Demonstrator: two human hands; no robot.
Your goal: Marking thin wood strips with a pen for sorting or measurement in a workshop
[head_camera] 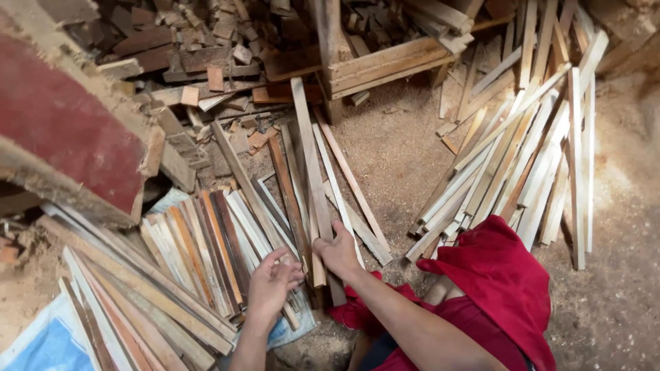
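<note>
My right hand [337,253] grips the near end of a long pale wooden strip [309,158] that runs away from me across the sawdust floor. Several other thin strips, light and dark brown, fan out around it. Just left of it, my left hand [271,283] rests with bent fingers on the near ends of a stack of strips [206,240], touching them; I cannot tell whether it grips one. My knee in red cloth [498,275] sits low at the right.
A heap of pale strips [522,151] lies to the right. A red-topped machine bench [69,130] looms at the left. Wood offcuts [206,55] pile at the back by a wooden frame [385,65]. Blue-white sacking [48,340] lies bottom left.
</note>
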